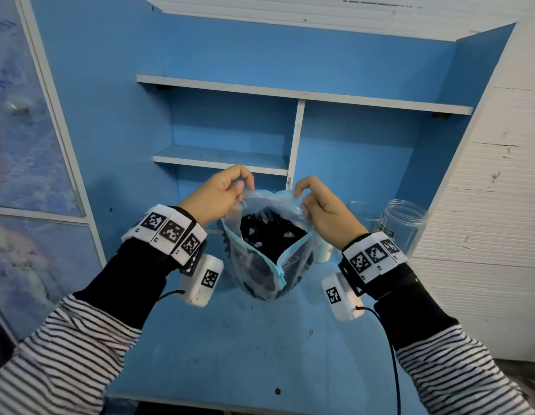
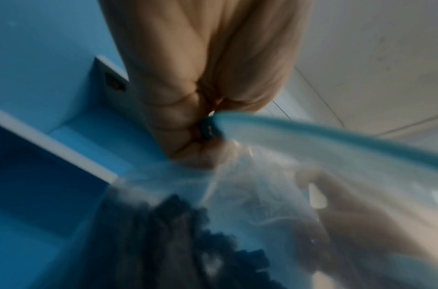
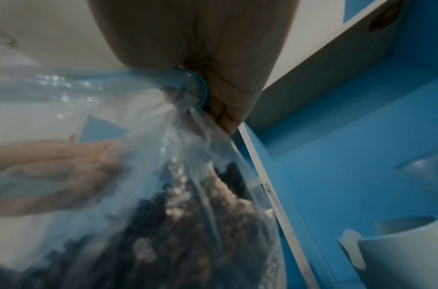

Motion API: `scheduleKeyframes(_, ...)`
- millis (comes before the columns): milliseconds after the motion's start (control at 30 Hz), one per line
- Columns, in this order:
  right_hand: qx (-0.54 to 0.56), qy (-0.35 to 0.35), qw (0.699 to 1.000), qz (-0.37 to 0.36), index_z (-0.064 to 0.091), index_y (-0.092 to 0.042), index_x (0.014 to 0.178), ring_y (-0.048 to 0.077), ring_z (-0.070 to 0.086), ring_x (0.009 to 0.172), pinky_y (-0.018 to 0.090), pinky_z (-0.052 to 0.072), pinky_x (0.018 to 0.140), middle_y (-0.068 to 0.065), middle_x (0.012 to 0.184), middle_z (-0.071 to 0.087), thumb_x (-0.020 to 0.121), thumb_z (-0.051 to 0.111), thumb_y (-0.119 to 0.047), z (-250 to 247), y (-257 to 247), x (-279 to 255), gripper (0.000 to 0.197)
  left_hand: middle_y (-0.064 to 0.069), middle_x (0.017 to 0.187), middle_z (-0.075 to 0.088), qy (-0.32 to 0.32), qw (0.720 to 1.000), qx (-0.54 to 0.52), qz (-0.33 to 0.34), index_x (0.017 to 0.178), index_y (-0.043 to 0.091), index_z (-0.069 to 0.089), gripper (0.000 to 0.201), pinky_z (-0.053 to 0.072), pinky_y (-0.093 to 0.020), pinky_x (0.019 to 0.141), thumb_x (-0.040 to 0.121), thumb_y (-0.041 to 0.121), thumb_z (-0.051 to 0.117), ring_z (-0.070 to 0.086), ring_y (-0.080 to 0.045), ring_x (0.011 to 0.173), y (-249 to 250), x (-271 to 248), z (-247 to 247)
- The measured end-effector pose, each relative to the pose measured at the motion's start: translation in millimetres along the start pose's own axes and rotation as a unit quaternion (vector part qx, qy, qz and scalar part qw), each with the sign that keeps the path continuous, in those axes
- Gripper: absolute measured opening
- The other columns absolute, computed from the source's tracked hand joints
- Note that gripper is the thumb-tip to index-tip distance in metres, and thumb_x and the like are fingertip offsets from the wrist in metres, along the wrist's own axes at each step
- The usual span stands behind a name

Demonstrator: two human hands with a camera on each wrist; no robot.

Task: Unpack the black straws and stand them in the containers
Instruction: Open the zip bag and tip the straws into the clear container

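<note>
A clear plastic bag [image 1: 260, 265] with a light blue zip rim stands upright on the blue desk, its mouth spread wide. Black straws [image 1: 269, 232] fill it, their ends showing in the opening. My left hand [image 1: 221, 190] pinches the rim's left side; in the left wrist view the left hand [image 2: 200, 117] holds the blue rim [image 2: 311, 133] over the straws [image 2: 175, 234]. My right hand [image 1: 320, 205] pinches the right side of the rim, and the right hand [image 3: 213, 78] shows above the bag [image 3: 138, 146] and straws [image 3: 188, 224] in its wrist view.
A clear jar [image 1: 405, 223] and a clear glass [image 1: 363, 215] stand at the desk's back right. A white mug [image 1: 324, 251] sits right behind the bag, also the mug [image 3: 398, 254] in the right wrist view. Blue shelves [image 1: 221, 158] rise behind. The desk front [image 1: 245, 354] is bare.
</note>
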State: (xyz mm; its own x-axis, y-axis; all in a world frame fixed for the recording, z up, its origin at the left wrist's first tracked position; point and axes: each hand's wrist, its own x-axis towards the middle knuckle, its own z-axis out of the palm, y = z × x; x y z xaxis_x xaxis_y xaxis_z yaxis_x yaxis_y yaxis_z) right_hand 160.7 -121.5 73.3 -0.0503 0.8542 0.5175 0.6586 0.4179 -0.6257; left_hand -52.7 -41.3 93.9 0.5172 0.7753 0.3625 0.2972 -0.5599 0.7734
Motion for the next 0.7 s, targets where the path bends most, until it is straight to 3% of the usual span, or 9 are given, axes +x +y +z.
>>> scheduleKeyframes(133,-0.009,-0.001,0.998,0.066,0.053,-0.019,0.091,0.013,0.032,0.051,0.027,0.033,0.054,-0.003,0.059,0.037,0.097,0.035,-0.009,3.0,4.6,2.4,0.022,0.008,0.072,0.047,-0.037,0.998,-0.037,-0.026,0.083,0.024,0.058,0.021,0.037,-0.021,0.066,0.097,0.013,0.046,0.043,-0.007,0.066,2.6,-4.1,3.1)
scheduleKeyframes(200,-0.025,-0.031,0.996,0.076,0.053,-0.016,0.096,0.006,0.033,0.049,0.021,0.033,0.054,-0.008,0.059,0.038,0.096,0.048,-0.023,2.8,3.8,1.4,0.010,0.007,0.079,0.054,-0.054,0.998,-0.012,-0.037,0.084,0.026,0.062,0.006,0.040,-0.027,0.071,0.079,0.022,0.061,0.045,-0.010,0.068,2.5,-6.6,1.3)
scheduleKeyframes(300,-0.109,-0.057,0.991,0.052,0.050,-0.017,0.096,0.007,0.034,0.047,0.016,0.033,0.049,-0.007,0.055,0.039,0.093,0.059,-0.031,3.6,4.2,0.8,0.017,0.007,0.093,0.059,-0.053,0.995,0.077,-0.018,0.092,0.031,0.065,0.022,0.039,-0.025,0.068,0.075,0.021,0.073,0.045,0.000,0.057,-4.4,-8.5,-0.1)
scheduleKeyframes(367,-0.136,-0.045,0.989,0.047,0.052,-0.018,0.091,0.013,0.041,0.053,0.015,0.035,0.051,-0.002,0.059,0.047,0.095,0.056,-0.027,4.1,7.0,3.1,0.011,0.014,0.102,0.062,-0.049,0.993,0.103,-0.006,0.095,0.036,0.066,0.023,0.043,-0.027,0.076,0.080,0.022,0.074,0.053,0.005,0.071,-7.8,-9.0,-1.3)
scheduleKeyframes(433,-0.150,-0.026,0.988,0.036,0.057,-0.014,0.088,0.017,0.048,0.066,0.015,0.035,0.056,0.003,0.074,0.055,0.097,0.053,-0.022,5.2,11.9,5.1,0.013,0.016,0.107,0.065,-0.040,0.992,0.117,-0.004,0.094,0.042,0.067,0.022,0.047,-0.033,0.092,0.083,0.023,0.072,0.060,-0.005,0.092,-10.9,-9.0,-2.5)
scheduleKeyframes(500,-0.151,-0.001,0.988,0.011,0.062,-0.006,0.088,0.016,0.049,0.079,0.012,0.033,0.066,0.003,0.093,0.052,0.097,0.053,-0.016,6.3,15.7,6.3,0.016,0.017,0.103,0.069,-0.036,0.991,0.126,-0.011,0.090,0.044,0.068,0.021,0.049,-0.038,0.097,0.087,0.023,0.069,0.063,-0.010,0.099,-14.1,-8.4,-2.6)
scheduleKeyframes(567,-0.153,0.011,0.988,-0.009,0.063,-0.003,0.085,0.016,0.050,0.079,0.014,0.039,0.074,0.001,0.094,0.051,0.097,0.052,-0.013,6.3,18.5,6.6,0.019,0.016,0.098,0.072,-0.038,0.994,0.106,-0.014,0.091,0.041,0.070,0.020,0.051,-0.038,0.095,0.091,0.022,0.065,0.066,-0.008,0.096,-15.7,-9.7,-3.0)
scheduleKeyframes(600,-0.164,0.013,0.986,-0.011,0.062,-0.005,0.083,0.019,0.052,0.076,0.024,0.044,0.075,0.001,0.087,0.054,0.098,0.051,-0.014,6.3,20.8,6.7,0.021,0.015,0.093,0.073,-0.039,0.995,0.091,-0.012,0.093,0.039,0.070,0.019,0.052,-0.036,0.093,0.093,0.021,0.062,0.067,-0.008,0.090,-16.1,-10.8,-3.3)
scheduleKeyframes(700,-0.171,0.012,0.985,0.017,0.057,-0.010,0.086,0.028,0.054,0.069,0.042,0.048,0.071,0.009,0.074,0.061,0.100,0.045,-0.020,8.5,27.2,6.9,0.021,0.011,0.058,0.058,-0.046,0.997,0.055,-0.011,0.104,0.031,0.062,0.020,0.040,-0.021,0.054,0.099,0.016,0.050,0.041,-0.011,0.047,-15.1,-14.2,-1.7)
